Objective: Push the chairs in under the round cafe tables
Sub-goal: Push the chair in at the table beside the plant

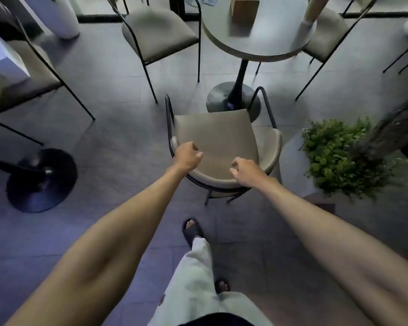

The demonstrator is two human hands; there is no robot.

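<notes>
Though curled, hands (218,161) over padded chair (216,140)

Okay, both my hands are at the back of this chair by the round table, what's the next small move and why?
Probably close both hands on the curved backrest and push forward. The left hand and right hand hover at it, fingers curled but not clearly gripping, and the chair stands short of the round table.

The grey tiled floor (118,95) carries the round tabletop (264,47) on a black pedestal base (222,97). On the tabletop stands a brown box (244,8). A tan chair (218,142) stands on the floor just in front of that base; a leafy planter (335,158) stands right of it.
</notes>
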